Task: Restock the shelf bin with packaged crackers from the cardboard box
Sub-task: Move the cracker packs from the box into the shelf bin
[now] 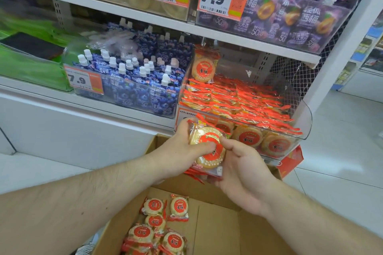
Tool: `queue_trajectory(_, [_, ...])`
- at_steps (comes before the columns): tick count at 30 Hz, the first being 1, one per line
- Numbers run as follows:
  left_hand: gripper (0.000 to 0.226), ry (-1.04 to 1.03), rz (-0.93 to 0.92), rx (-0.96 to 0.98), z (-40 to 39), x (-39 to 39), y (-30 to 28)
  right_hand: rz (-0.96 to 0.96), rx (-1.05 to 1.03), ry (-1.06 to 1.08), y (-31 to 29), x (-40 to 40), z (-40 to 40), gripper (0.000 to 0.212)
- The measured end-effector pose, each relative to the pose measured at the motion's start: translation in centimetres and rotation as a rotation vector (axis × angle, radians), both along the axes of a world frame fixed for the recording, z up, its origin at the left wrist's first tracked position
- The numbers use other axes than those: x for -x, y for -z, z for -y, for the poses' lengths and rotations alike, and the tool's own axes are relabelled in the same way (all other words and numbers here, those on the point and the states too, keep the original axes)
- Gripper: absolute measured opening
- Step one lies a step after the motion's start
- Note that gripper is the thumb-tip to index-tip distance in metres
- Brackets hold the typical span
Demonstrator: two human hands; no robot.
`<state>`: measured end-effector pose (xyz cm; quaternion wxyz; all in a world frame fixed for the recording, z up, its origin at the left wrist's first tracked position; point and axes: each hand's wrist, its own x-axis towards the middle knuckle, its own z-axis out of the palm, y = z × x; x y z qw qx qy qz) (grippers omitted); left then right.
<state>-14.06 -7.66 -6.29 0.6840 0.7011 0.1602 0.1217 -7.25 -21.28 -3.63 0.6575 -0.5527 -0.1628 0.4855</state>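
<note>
Packaged crackers (209, 147) sit stacked between your hands, just in front of the shelf bin (298, 107) and above the cardboard box (217, 223). Your left hand (182, 147) wraps fingers and thumb around the stack; your right hand (240, 167) cups it from below, thumb on top. The bin looks mostly full already, while a handful of packs still lie in the box.

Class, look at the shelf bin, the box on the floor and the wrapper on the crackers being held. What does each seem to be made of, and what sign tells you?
Shelf bin: clear glossy rigid plastic, probably acrylic; the crackers show through its front wall.
Cardboard box: brown matte cardboard, with folded flaps and creases.
Cracker packs held by both hands: thin shiny plastic film, likely; crimped red ends, transparent over the cracker.
</note>
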Motion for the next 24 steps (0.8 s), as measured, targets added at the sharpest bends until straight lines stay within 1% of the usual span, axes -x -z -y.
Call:
queue_trajectory(3, [0.073,-0.035,0.075,-0.011,0.1,-0.1,0.1,-0.028,-0.022,-0.012,-0.2,0.1,0.0,0.044])
queue_trajectory(5, [0.075,-0.049,0.134,-0.016,0.2,-0.2,0.3,-0.014,-0.013,0.010,-0.4,0.2,-0.1,0.041])
queue_trajectory(7, [0.070,-0.058,0.187,-0.040,0.4,-0.3,0.3,0.007,0.004,0.039,-0.4,0.3,-0.2,0.037])
queue_trajectory(11, [0.072,-0.050,0.210,-0.068,0.3,-0.6,0.3,0.071,0.055,0.034,-0.4,0.1,0.1,0.034])
queue_trajectory(13, [0.080,-0.005,0.184,-0.093,-0.1,-0.7,0.3,0.111,0.058,0.019,-0.5,-0.3,0.4,0.034])
queue_trajectory(15, [0.084,0.070,0.162,-0.127,-0.7,-0.8,0.0,0.128,0.049,0.028,-0.6,-0.9,0.6,0.037])
queue_trajectory(19, [0.082,0.226,0.123,-0.209,-1.6,-0.3,-1.4,0.193,0.093,-0.019,-1.2,-1.9,0.9,0.048])
queue_trajectory(22, [0.083,0.313,0.089,-0.279,-1.9,0.2,-2.4,0.226,0.103,-0.053,-1.3,-2.6,1.1,0.050])
queue_trajectory(24, [0.086,0.347,0.089,-0.284,-2.1,0.4,-2.7,0.302,0.111,-0.070,-1.5,-2.7,1.1,0.053])
